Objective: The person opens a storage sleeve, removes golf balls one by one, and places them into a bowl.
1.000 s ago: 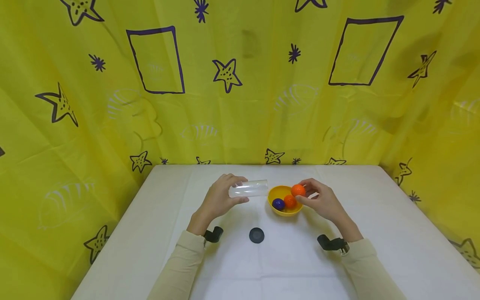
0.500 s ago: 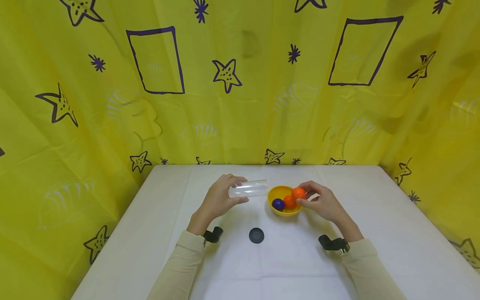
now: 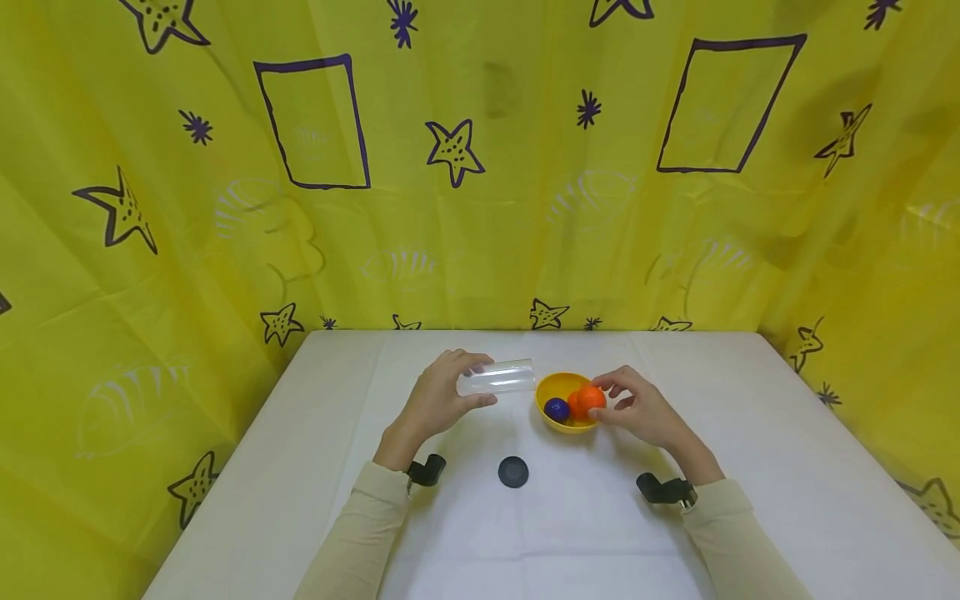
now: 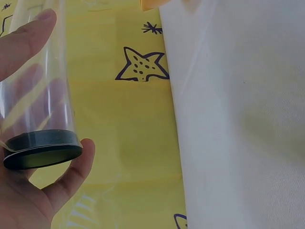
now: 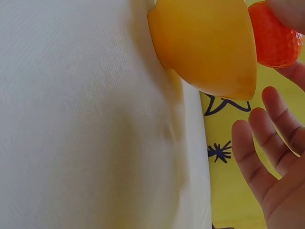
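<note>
My left hand [image 3: 438, 398] grips a clear plastic tube [image 3: 504, 377] that lies nearly level above the table, its mouth toward the bowl. In the left wrist view the tube's black end cap [image 4: 44, 150] closes the end near the palm; nothing shows inside the tube. With thumb and fingers my right hand [image 3: 643, 410] pinches an orange golf ball [image 3: 592, 401] over the right side of a yellow bowl [image 3: 553, 386]. A dark blue ball [image 3: 557, 408] and another orange ball [image 3: 575, 403], partly hidden by the pinched one, lie in the bowl.
A loose black round cap [image 3: 513, 472] lies on the white table [image 3: 570, 533], nearer me than the bowl. Behind the table and along both sides hangs a yellow curtain [image 3: 510, 250] with drawn stars. Each wrist wears a black camera [image 3: 427, 470].
My right hand has lowered the orange golf ball slightly and to the left, so it now covers more of the orange ball in the bowl. The left hand and tube stay nearly still.
</note>
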Available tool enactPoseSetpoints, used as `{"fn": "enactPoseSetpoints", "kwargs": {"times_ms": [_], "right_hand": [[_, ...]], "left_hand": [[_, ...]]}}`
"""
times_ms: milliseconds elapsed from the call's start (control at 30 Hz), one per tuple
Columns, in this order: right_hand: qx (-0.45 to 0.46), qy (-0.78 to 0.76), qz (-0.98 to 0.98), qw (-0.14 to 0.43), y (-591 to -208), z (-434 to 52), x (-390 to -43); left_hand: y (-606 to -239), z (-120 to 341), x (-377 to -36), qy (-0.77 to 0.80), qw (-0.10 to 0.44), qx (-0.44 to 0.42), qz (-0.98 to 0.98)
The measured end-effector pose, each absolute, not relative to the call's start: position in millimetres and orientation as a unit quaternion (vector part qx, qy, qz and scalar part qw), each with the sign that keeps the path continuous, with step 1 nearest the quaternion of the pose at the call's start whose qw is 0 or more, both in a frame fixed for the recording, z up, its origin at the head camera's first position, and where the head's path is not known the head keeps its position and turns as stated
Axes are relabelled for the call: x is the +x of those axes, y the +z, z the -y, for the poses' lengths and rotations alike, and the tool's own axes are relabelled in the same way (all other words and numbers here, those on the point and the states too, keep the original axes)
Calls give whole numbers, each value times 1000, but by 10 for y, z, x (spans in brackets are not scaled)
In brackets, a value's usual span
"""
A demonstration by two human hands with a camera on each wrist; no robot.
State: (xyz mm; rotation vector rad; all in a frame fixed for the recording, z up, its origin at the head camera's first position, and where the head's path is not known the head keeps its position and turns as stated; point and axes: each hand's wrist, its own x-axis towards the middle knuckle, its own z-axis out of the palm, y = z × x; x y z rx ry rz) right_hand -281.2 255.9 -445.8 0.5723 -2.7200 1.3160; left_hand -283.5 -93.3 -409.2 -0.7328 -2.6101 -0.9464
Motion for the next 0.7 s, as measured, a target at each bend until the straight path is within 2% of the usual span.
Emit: {"fn": "enactPoseSetpoints", "kwargs": {"times_ms": [333,700], "right_hand": [[178,415,892,10,-4482,-2511,-2829],[190,403,895,18,-4539,-2484,-2843]], "left_hand": [[-4140,924,-2852,-323,122,-245,906],[-4215,916,-2892,-323,99,-229,913]]}}
